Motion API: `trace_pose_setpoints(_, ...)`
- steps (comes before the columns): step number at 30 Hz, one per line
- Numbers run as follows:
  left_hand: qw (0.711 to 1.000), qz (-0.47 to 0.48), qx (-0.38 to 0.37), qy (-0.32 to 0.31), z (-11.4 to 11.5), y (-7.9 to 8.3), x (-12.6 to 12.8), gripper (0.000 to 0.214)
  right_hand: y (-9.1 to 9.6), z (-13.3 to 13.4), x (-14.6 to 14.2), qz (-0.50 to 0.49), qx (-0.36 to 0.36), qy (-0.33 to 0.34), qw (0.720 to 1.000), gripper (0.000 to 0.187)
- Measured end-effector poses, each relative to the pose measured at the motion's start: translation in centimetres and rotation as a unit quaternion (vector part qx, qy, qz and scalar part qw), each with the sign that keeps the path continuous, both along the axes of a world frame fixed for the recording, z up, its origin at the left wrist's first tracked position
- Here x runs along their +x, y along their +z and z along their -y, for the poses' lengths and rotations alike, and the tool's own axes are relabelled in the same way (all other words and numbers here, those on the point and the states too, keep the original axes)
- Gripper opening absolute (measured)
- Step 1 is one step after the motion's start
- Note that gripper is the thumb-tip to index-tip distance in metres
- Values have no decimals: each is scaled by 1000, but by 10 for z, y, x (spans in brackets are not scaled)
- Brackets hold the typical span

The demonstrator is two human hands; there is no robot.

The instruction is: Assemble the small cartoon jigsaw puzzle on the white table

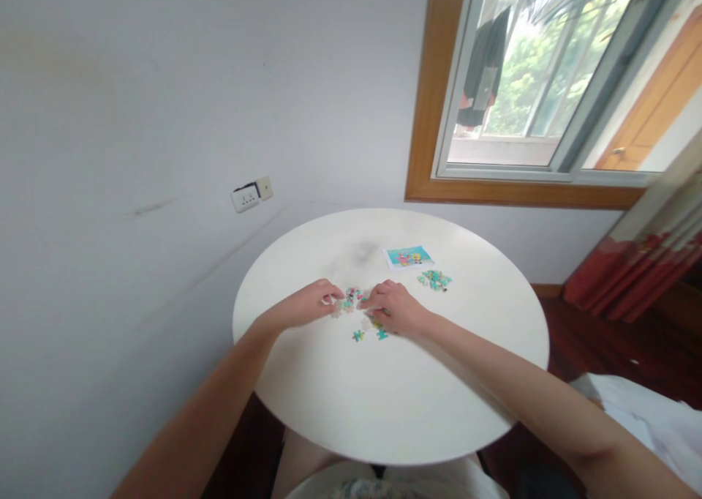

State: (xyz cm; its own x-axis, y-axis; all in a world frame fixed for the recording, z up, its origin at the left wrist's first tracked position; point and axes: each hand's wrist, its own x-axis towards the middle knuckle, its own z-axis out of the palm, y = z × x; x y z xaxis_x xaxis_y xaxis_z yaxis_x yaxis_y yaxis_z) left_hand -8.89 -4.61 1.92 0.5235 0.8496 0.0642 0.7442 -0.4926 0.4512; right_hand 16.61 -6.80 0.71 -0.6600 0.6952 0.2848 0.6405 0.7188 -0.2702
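A small cluster of joined jigsaw pieces point(351, 298) lies near the middle of a round white table point(395, 404). My left hand point(310, 303) rests at the cluster's left side, fingers curled and pinching at a pale piece. My right hand point(393, 307) sits at the cluster's right, fingers bent down onto the pieces. Loose teal pieces point(368, 333) lie just in front of my right hand. What each fingertip holds is too small to make out.
A small printed picture card point(408, 256) lies farther back on the table, with a little heap of teal pieces point(435, 279) beside it. A wall socket point(245, 197) is on the white wall to the left. A wood-framed window point(439, 184) and a red curtain point(636, 265) stand at right.
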Motion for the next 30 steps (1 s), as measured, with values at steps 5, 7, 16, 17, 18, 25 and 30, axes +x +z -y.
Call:
trace_pose_setpoints(5, 1000, -2, 17, -24, 7, 3, 2, 26, 2, -6, -26, 28, 29, 26, 999, 27)
trace_pose_setpoints(7, 999, 13, 21, -26, 7, 1, 2, 24, 1, -8, -36, 39, 41, 37, 998, 24)
trace_pose_setpoints(16, 995, 96, -8, -30, -5, -20, -3, 16, -5, -11, -56, 19, 37, 31, 999, 13)
trace_pose_setpoints(17, 995, 97, -2, -28, -5, -22, -3, 15, -6, -11, -56, 19, 45, 37, 998, 11)
trace_pose_setpoints(18, 995, 96, 5, -26, -5, -23, -2, 14, -7, -11, -55, 18, 55, 49, 997, 11)
trace_pose_setpoints(25, 994, 104, 14, -24, -6, -35, -3, 14, -10, -19, -42, -20, 62, 94, 993, 15)
trace_pose_setpoints(30, 994, 106, 18, -27, -6, -38, -5, 13, -7, -22, -45, -39, 21, 66, 997, 13)
